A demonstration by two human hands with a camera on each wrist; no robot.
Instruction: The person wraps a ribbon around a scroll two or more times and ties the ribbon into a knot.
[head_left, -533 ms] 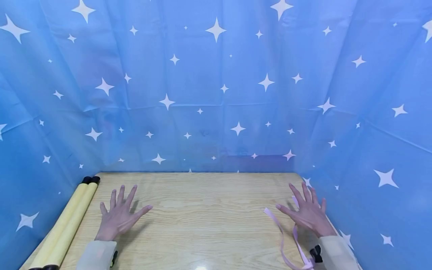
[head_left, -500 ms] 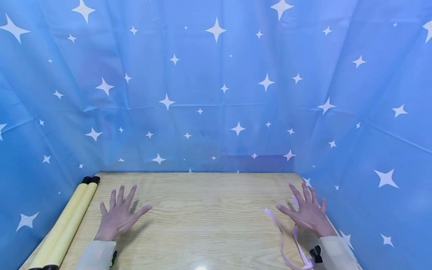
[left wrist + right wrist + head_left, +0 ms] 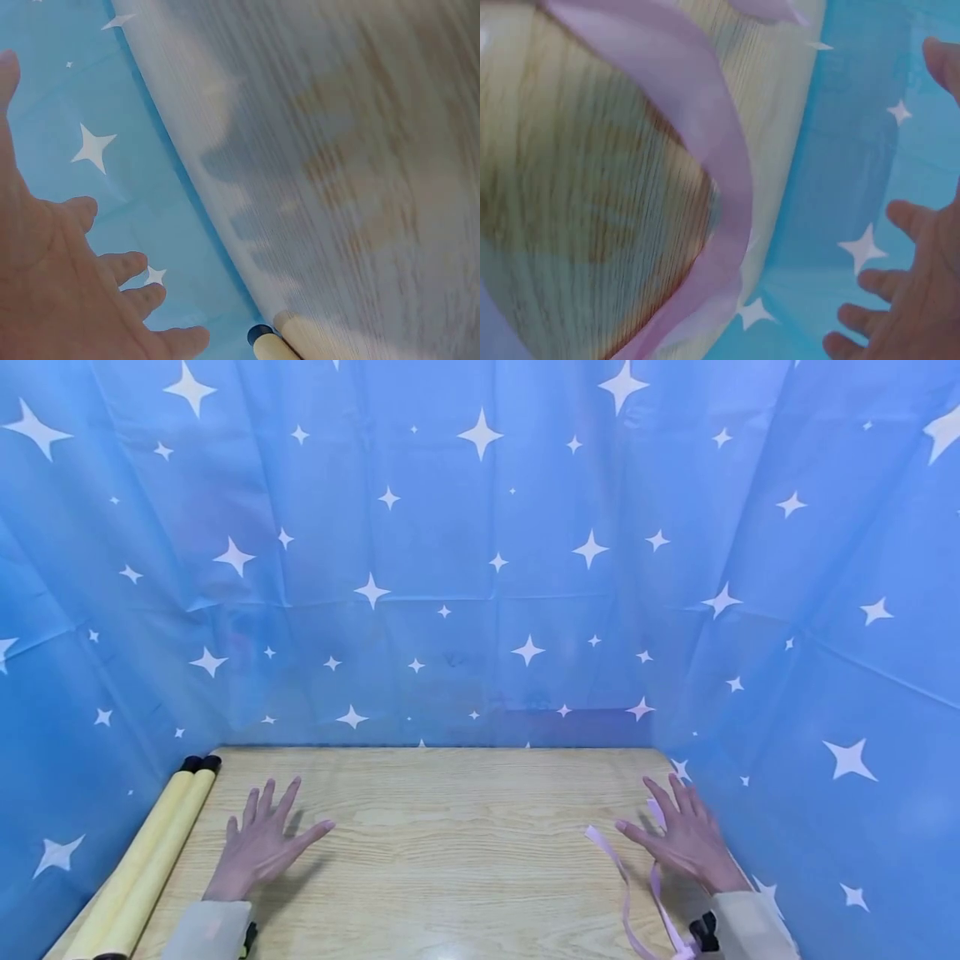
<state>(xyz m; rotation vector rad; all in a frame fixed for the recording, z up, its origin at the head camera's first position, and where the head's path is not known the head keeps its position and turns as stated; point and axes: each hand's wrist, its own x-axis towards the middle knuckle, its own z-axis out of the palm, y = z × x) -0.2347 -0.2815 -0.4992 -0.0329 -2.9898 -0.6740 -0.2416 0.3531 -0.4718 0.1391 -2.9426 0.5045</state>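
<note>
Hovering over a wooden table, left hand spread wide near two yellow rolls, right hand spread wide above a pinkish-purple ribbon, both holding nothing.

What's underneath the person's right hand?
Below the right hand is the wooden table, with a lilac ribbon showing past the hand's edges. In the head view, the hand covers part of both, so that hidden bit can't be seen.
</note>
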